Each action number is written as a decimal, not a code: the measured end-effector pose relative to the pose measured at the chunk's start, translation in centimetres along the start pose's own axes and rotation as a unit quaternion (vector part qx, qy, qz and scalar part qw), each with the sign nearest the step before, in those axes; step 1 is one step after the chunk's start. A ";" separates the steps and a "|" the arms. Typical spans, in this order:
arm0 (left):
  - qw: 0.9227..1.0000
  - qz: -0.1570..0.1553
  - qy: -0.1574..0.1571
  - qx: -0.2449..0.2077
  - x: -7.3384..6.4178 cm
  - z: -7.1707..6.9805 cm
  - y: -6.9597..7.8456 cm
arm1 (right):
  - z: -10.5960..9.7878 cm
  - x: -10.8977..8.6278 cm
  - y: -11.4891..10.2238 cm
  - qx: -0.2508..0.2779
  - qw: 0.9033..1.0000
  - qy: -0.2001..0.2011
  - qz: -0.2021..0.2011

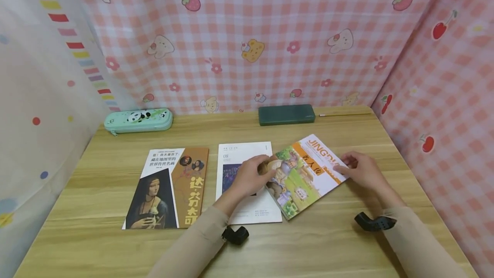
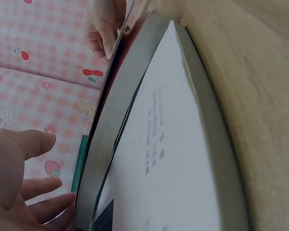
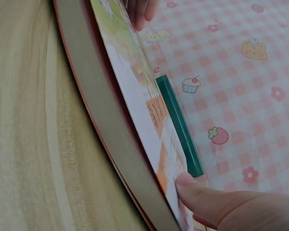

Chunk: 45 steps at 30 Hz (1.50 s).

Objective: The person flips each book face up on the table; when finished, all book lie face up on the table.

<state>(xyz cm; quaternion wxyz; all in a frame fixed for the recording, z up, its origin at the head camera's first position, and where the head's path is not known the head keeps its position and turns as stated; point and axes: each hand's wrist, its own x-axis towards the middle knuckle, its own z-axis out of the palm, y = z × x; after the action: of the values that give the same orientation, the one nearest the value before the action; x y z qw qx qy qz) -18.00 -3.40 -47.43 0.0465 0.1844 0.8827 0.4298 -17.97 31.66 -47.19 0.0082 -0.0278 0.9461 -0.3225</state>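
Observation:
A book with an orange-and-white cover and a cartoon picture [image 1: 305, 175] lies slanted, overlapping the right side of a white book [image 1: 256, 216]. My right hand [image 1: 364, 170] grips its right edge; in the right wrist view the thumb [image 3: 202, 195] presses on the cover, with the other fingers mostly hidden. At the upper left edge is my left hand [image 1: 248, 177], spread over the white book's picture. The left wrist view has its thumb [image 2: 36, 143] raised off the cover and its fingertips right at the book's edge. To the left lies a brown-and-white book with a portrait [image 1: 166, 190].
A mint panda pencil case [image 1: 139, 120] stands at the back left of the wooden table [image 1: 96, 175]. Farther right along the back are a dark green case [image 1: 286, 115] and a thin stick [image 1: 343, 114]. Pink checked cloth [image 1: 231, 55] hangs behind the table and at the right.

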 end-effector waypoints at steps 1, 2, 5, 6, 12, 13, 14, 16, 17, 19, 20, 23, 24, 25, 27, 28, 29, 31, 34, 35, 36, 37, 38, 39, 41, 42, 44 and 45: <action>1.000 0.001 -0.002 0.003 0.0 0.0 0.0 | 0.0 0.1 0.1 0.002 1.000 0.005 0.000; 1.000 0.002 -0.004 0.004 -0.1 0.0 0.0 | 0.1 0.2 0.1 0.004 1.000 0.011 0.001; 1.000 0.006 -0.012 0.002 -0.4 0.2 0.1 | 0.2 0.5 0.4 0.006 1.000 0.025 0.003; 1.000 0.006 -0.014 0.000 -0.5 0.2 0.2 | 0.2 0.6 0.4 0.005 1.000 0.028 0.004; 1.000 -0.001 -0.017 0.001 -1.2 0.8 0.8 | 0.0 1.3 0.6 0.001 0.999 0.046 0.012; 1.000 -0.002 -0.018 0.000 -1.3 0.9 0.8 | 0.0 1.4 0.5 0.005 0.999 0.047 0.014; 1.000 -0.003 -0.020 -0.001 -1.4 1.0 0.9 | 0.0 1.5 0.5 0.009 0.999 0.048 0.017; 1.000 -0.002 -0.025 -0.004 -1.5 1.2 1.1 | -0.1 1.7 0.4 0.024 0.998 0.044 0.024; 1.000 -0.002 -0.030 -0.009 -1.6 1.3 1.1 | -0.1 1.8 0.4 0.032 0.998 0.041 0.028; 0.999 -0.002 -0.037 -0.011 -1.7 1.5 1.1 | 0.0 2.0 0.3 0.052 0.997 0.034 0.035; 0.999 -0.005 -0.041 -0.013 -1.8 1.6 1.2 | 0.1 2.1 0.3 0.061 0.997 0.030 0.039; 0.998 -0.013 -0.054 -0.026 -2.1 1.8 1.6 | 0.2 2.7 0.3 0.082 0.995 0.018 0.045; 0.998 -0.016 -0.058 -0.028 -2.3 1.9 1.8 | 0.3 2.9 0.2 0.087 0.995 0.014 0.044; 0.997 -0.016 -0.063 -0.031 -2.4 2.0 2.0 | 0.3 3.1 0.1 0.092 0.995 0.010 0.042; 0.997 -0.011 -0.073 -0.037 -2.7 2.1 2.4 | 0.3 3.5 0.0 0.094 0.995 0.000 0.035; 0.996 -0.009 -0.078 -0.038 -2.8 2.1 2.5 | 0.3 3.7 -0.2 0.094 0.995 -0.006 0.032; 0.996 -0.006 -0.084 -0.040 -3.0 2.2 2.7 | 0.3 3.9 -0.3 0.093 0.995 -0.012 0.028; 0.994 0.005 -0.097 -0.040 -3.2 2.4 2.9 | 0.4 4.3 -0.5 0.087 0.996 -0.023 0.020; 0.992 0.020 -0.116 -0.039 -3.4 2.6 3.3 | 0.5 4.9 -0.7 0.078 0.996 -0.033 0.007; 0.992 0.026 -0.120 -0.039 -3.5 2.7 3.4 | 0.6 5.0 -0.8 0.076 0.996 -0.035 0.003; 0.991 0.032 -0.124 -0.037 -3.5 2.8 3.5 | 0.6 5.2 -0.7 0.074 0.997 -0.036 -0.002; 0.991 0.039 -0.127 -0.034 -3.6 2.9 3.6 | 0.7 5.3 -0.7 0.072 0.997 -0.036 -0.007; 0.990 0.042 -0.129 -0.034 -3.6 3.0 3.7 | 0.7 5.4 -0.7 0.071 0.997 -0.036 -0.010; 0.990 0.043 -0.129 -0.035 -3.7 3.1 3.7 | 0.8 5.5 -0.7 0.068 0.997 -0.035 -0.013; 0.990 0.047 -0.129 -0.031 -3.7 3.3 3.7 | 0.8 5.6 -0.6 0.064 0.997 -0.034 -0.017; 0.990 0.048 -0.128 -0.028 -3.8 3.3 3.7 | 0.9 5.6 -0.6 0.061 0.997 -0.033 -0.020; 0.990 0.048 -0.128 -0.027 -3.9 3.4 3.7 | 0.8 5.7 -0.6 0.060 0.997 -0.033 -0.029; 0.991 0.051 -0.126 -0.022 -4.0 3.3 3.6 | 0.8 5.6 -0.6 0.062 0.997 -0.035 -0.037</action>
<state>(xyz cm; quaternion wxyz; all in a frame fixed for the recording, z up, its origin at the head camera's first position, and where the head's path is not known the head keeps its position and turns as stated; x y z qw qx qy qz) -12.50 -0.35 -46.97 0.1394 0.2804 0.8496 0.4244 -23.54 30.39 -47.44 0.0309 -0.0739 0.9219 -0.3790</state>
